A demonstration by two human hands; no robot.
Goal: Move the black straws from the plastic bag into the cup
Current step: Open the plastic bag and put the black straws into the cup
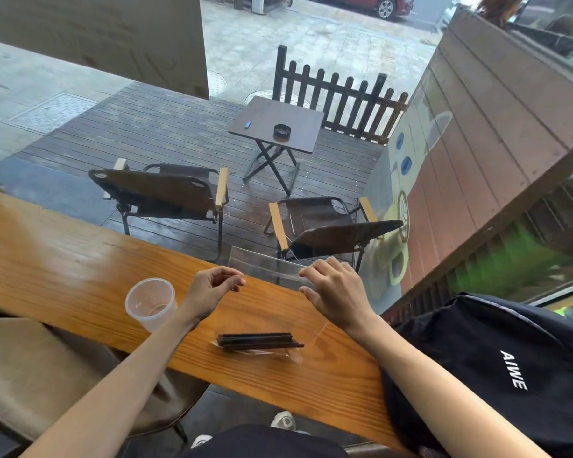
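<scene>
A bundle of black straws (260,341) lies flat on the wooden counter (63,259), inside the bottom of a clear plastic bag (268,269). The bag's open top is lifted and stretched between my two hands above the counter's far edge. My left hand (212,289) pinches the bag's left edge with thumb and fingers. My right hand (334,289) grips its right edge. A clear, empty plastic cup (150,304) stands upright on the counter just left of my left wrist.
A black backpack (497,365) marked AIWE rests at the counter's right end, beside my right forearm. A brown stool seat (30,368) sits below the counter at left. Beyond the counter's far edge is a window onto a deck with chairs.
</scene>
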